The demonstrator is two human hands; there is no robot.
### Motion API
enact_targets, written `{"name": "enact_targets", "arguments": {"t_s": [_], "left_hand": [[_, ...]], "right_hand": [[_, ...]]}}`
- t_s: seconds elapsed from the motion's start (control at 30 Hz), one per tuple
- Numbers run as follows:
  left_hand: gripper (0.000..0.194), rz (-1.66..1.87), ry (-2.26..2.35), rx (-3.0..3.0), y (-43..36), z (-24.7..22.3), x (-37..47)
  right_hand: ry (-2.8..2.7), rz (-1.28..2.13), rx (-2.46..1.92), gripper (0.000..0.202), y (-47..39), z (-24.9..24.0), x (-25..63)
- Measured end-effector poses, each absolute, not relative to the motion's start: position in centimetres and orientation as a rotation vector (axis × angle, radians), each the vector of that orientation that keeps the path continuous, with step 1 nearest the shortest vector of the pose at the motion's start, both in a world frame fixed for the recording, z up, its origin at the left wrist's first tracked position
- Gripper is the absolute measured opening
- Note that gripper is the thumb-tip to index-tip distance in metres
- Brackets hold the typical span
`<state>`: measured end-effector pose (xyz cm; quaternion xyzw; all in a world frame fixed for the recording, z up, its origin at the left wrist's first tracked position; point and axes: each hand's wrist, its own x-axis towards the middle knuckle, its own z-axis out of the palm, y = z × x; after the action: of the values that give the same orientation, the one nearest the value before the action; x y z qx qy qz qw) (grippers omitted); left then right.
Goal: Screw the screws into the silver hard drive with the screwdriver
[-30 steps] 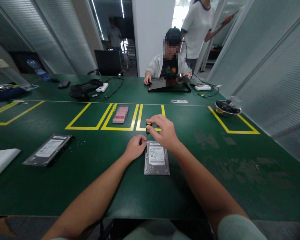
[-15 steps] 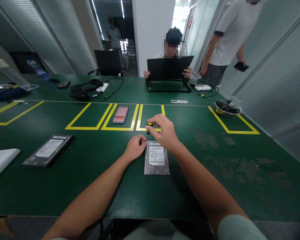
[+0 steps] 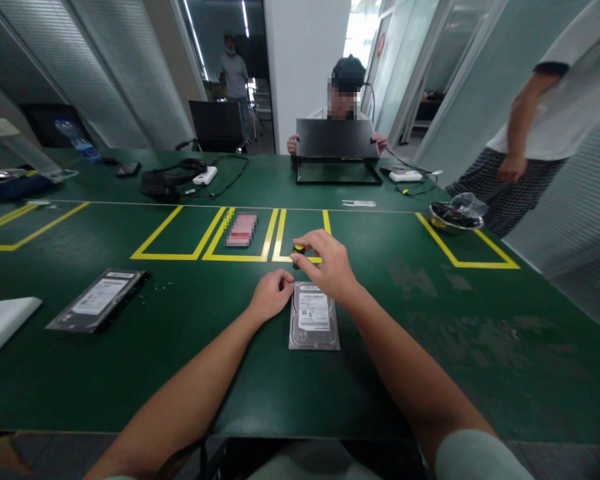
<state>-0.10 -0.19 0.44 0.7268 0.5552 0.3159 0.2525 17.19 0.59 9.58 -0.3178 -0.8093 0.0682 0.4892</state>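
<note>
lying flat on the green table (image 3: 480, 347), the hard drive (image 3: 314, 317) is unmoved; the yellow-capped tool (image 3: 298, 254) stays pinched in right hand (image 3: 327, 267) fingertips at its far corner, left hand (image 3: 270, 295) curled beside (grip unclear), so work continues; the person behind now walks rightward.

Silver hard drive (image 3: 314, 320) flat on table (image 3: 430, 373)

Green table (image 3: 480, 347) with hard drives (image 3: 313, 317)
</note>
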Motion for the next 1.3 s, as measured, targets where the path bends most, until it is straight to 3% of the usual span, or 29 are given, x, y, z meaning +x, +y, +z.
{"name": "enact_targets", "arguments": {"t_s": [0.67,1.3], "left_hand": [[0.008,0.871,1.496,1.982,-0.08,0.06,-0.27],[0.008,0.871,1.495,1.988,-0.11,0.17,-0.22]], "right_hand": [[-1.969,0.226,-0.728,0.021,0.60,9.75,17.27],[-1.925,0.218,-0.737,0.013,0.46,9.78,17.20]]}}
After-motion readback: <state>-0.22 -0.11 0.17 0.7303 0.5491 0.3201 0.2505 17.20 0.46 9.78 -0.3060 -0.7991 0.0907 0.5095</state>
